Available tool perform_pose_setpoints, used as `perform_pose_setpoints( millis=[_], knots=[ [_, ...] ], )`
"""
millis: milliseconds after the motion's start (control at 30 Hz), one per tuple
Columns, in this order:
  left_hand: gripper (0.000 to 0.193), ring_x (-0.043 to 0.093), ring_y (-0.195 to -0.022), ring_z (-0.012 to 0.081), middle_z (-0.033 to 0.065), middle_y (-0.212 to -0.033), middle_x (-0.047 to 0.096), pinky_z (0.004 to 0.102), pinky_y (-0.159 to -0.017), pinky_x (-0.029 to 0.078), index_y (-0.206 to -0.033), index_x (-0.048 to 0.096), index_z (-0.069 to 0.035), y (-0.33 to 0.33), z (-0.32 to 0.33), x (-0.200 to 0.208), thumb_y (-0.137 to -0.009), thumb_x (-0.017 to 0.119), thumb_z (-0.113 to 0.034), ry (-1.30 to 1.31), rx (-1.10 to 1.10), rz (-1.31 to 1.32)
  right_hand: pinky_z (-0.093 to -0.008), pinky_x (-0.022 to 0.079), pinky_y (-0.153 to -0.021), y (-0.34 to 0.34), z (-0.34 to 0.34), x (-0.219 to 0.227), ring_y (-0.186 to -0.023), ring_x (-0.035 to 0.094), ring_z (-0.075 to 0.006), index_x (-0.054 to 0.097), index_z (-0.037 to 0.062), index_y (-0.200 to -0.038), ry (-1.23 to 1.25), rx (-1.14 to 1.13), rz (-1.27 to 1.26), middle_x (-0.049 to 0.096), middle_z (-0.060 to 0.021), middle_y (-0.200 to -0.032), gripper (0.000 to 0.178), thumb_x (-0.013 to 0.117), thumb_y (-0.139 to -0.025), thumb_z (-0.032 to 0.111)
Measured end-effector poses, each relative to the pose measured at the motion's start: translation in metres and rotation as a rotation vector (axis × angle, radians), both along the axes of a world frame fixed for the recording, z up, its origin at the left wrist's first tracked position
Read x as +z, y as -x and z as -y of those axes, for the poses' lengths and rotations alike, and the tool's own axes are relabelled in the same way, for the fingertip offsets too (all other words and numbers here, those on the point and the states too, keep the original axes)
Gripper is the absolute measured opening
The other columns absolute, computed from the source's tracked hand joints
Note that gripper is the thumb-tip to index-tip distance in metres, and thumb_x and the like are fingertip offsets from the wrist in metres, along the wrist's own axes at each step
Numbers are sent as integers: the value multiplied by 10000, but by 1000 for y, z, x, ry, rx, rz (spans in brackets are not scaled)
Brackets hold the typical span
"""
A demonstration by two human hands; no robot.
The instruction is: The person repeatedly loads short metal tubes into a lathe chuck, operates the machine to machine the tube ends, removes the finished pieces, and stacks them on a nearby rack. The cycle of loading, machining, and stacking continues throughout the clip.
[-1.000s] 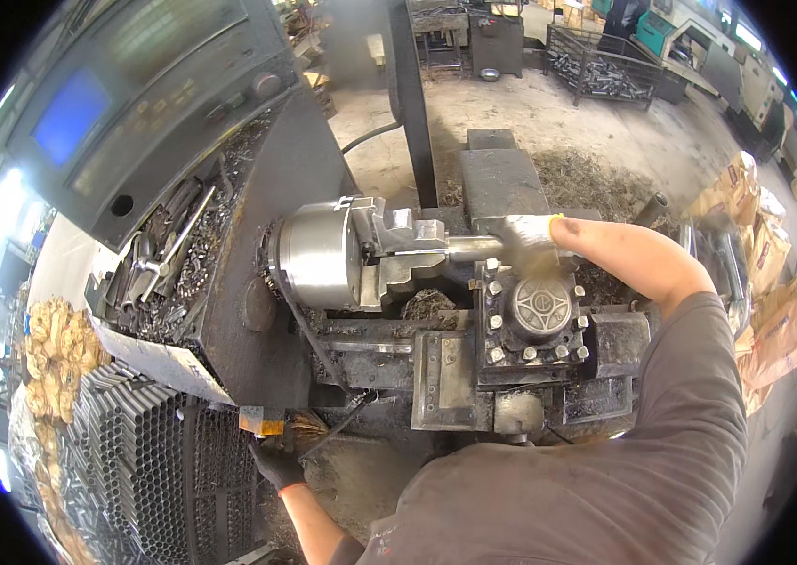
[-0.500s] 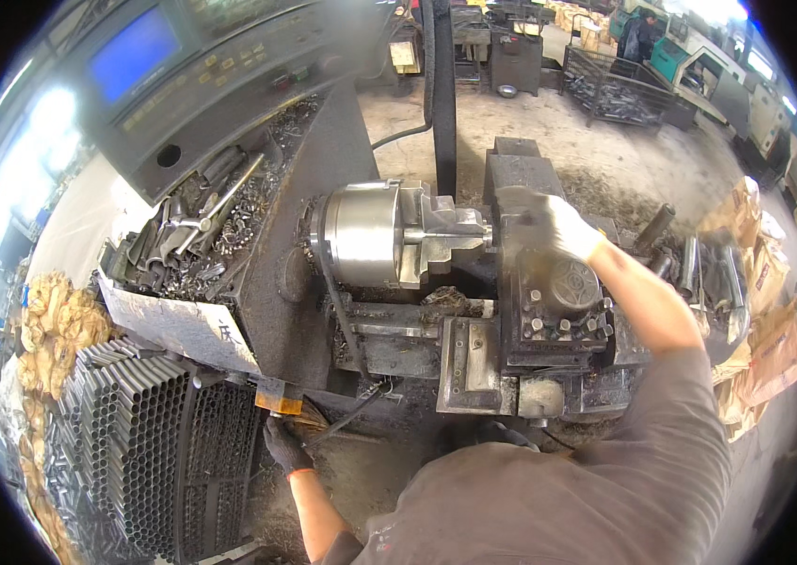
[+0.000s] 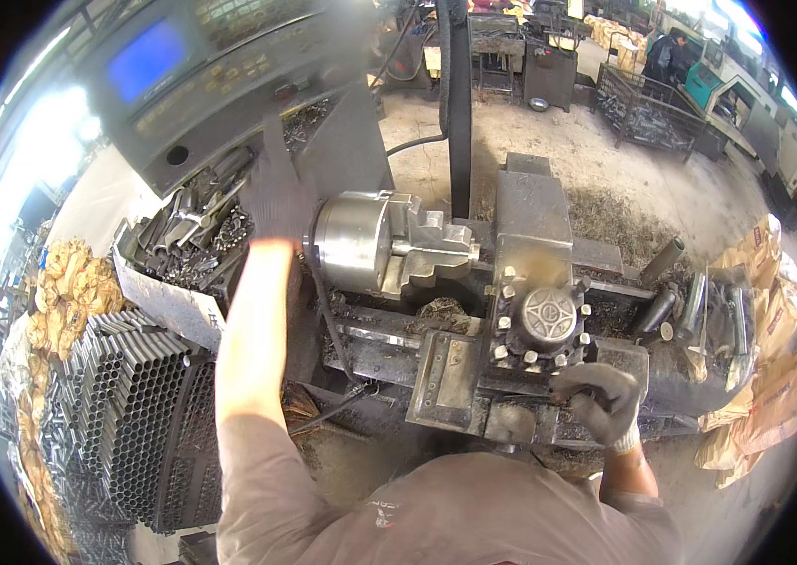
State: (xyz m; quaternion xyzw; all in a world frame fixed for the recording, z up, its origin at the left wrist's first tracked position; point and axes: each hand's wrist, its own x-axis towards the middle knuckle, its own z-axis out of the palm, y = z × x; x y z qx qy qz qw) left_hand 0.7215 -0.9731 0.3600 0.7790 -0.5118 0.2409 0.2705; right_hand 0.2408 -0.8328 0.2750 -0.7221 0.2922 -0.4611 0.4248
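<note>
My left hand, in a dark glove and smeared by motion, is raised over the chip-filled tray, between the control panel and the lathe chuck. Its fingers are too blurred to read. The steel chuck has stepped jaws facing right; no workpiece stands out in them. My right hand, gloved in grey with a pale cuff, is low at the near right side of the tool post. Its fingers are curled round; whatever they hold, if anything, is hidden.
Stacked metal tubes stand at the lower left, below the tray of chips and tools. Cylindrical parts lie right of the tool post, beside brown paper sacks. A person is far off near a wire bin.
My left hand has risen from beneath the machine, beside the tube stack, to above the tray. My right hand has come nearer, from the tool post's far side to its near side.
</note>
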Motion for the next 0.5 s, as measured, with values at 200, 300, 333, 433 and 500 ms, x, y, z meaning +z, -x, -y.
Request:
perform_pose_setpoints(
  millis=[200, 300, 333, 433, 500],
  knots=[
    [881, 714, -1181, 482, 304, -1373, 680, 597, -1018, 535, -1728, 192, -174, -7, 72, 51, -1001, 638, -392, -254, 111, 28, -357, 643, -829, 20, -7, -19, -920, 803, -228, 755, -43, -1167, -175, 32, -149, 815, -159, -1062, 339, 735, -829, -24],
    [811, 693, -1237, 469, 276, -1418, 675, 571, -1035, 540, -1710, 272, -185, 11, 42, 19, -1019, 602, -452, -124, 72, -51, -350, 638, -826, 12, -11, -23, -919, 804, -227, 754, -46, -1161, -259, 115, -163, 817, -154, -1043, 329, 700, -837, -28],
    [806, 693, -1241, 463, 248, -1424, 683, 564, -1035, 544, -1705, 288, -178, 21, 20, -3, -1020, 603, -464, -22, -8, -12, -345, 636, -824, 5, -12, -22, -916, 803, -223, 756, -43, -1159, -301, 140, -176, 817, -151, -1037, 327, 686, -840, -30],
    [569, 725, -1068, 415, 197, -1187, 741, 585, -996, 544, -1489, 554, -181, 57, -92, -115, -997, 648, -451, -135, -273, 58, -326, 608, -772, -32, -16, -24, -852, 762, -169, 766, -10, -1141, -305, 305, -222, 788, -115, -930, 285, 647, -884, -45],
    [420, 733, -957, 376, 183, -1012, 759, 626, -992, 520, -1347, 671, -202, 85, -189, -216, -995, 658, -431, -323, -329, -160, -316, 618, -789, -70, -22, -35, -856, 777, -185, 768, -36, -1112, -282, 476, -243, 798, -141, -925, 349, 621, -796, -48]
  ],
)
